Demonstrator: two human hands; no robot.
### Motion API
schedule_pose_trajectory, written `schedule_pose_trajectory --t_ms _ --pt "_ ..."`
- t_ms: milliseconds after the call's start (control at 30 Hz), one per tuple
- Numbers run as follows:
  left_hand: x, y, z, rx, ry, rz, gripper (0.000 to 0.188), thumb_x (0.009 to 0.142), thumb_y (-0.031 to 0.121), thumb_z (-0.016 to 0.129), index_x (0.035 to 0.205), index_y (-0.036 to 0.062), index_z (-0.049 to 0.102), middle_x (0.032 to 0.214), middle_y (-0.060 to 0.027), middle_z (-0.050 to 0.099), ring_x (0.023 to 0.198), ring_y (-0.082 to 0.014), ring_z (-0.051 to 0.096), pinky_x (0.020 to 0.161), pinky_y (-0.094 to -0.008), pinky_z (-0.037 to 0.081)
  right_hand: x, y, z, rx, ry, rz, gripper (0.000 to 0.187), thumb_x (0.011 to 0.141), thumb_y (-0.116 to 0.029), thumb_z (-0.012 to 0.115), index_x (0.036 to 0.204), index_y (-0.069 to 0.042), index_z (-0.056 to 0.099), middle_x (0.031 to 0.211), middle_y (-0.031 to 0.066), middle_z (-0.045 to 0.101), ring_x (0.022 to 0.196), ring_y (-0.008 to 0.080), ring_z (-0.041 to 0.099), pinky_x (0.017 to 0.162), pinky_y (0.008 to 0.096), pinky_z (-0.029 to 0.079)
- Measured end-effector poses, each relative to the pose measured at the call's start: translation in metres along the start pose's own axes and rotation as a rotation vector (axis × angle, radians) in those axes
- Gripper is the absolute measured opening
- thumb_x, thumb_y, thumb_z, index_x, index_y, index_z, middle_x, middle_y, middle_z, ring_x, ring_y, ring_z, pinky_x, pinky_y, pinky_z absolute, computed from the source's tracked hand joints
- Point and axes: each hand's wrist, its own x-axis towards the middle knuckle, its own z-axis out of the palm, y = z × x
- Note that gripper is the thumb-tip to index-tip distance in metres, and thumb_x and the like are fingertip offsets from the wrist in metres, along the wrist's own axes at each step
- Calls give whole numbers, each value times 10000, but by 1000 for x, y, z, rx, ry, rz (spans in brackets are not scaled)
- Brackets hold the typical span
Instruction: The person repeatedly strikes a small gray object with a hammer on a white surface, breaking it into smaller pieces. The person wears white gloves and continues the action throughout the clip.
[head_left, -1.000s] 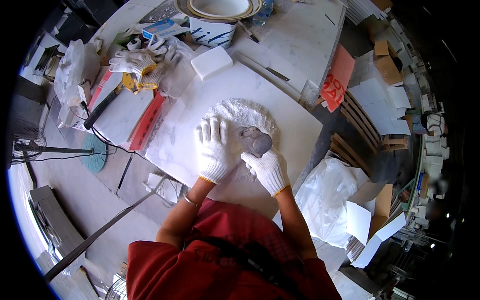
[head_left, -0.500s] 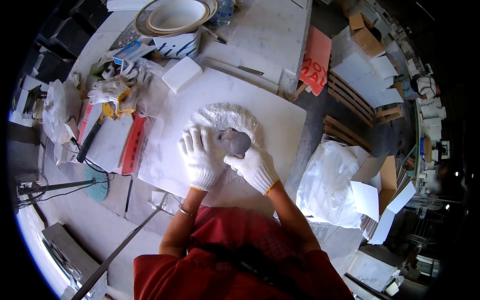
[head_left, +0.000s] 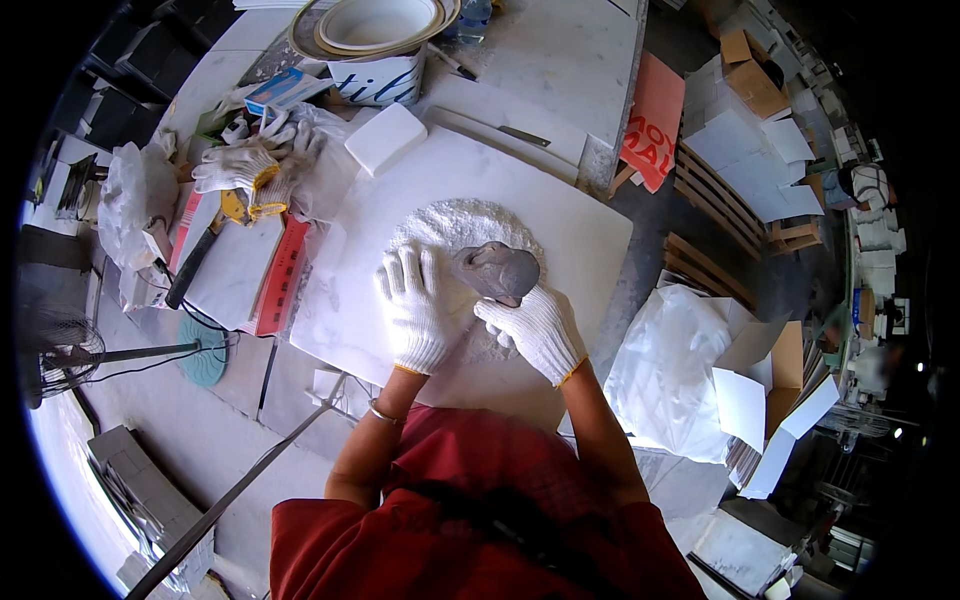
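My left hand, in a white knitted glove, lies flat with its fingers stretched out at the left part of a round patch of coarse white powder. My right hand, gloved the same way, is closed around a grey, rounded, lumpy tool; its exact kind cannot be made out. The tool is over the middle of the patch, just right of my left fingers. Under the powder is a pale marble slab. What lies beneath my hands and the tool is hidden.
A white block and a flat metal blade lie beyond the powder. Spare gloves and a black-handled tool are heaped at left. Nested bowls stand at the back. A plastic bag and open carton are at right.
The whole view has shifted slightly, with things appearing further right. The grey tool has turned a little in my right hand. My left hand stays flat.
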Motion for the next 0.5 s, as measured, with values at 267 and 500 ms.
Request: schedule_pose_trajectory --t_ms 267,500 --pt "7 6 -5 -43 22 -5 851 674 410 857 1360 0 564 1368 -244 514 1314 -482 458 1103 -605 354 36 54 38 -266 -52 -20 348 871 -378 774 1021 -71 708 921 155 745 801 352 701 696 456 562" --pt "2 3 -3 -76 13 -6 814 695 405 829 1358 11 568 1386 -243 503 1329 -487 439 1102 -609 348 15 10 7 201 -107 159 181 911 -180 802 893 -37 694 683 28 681 520 112 605 475 276 474"
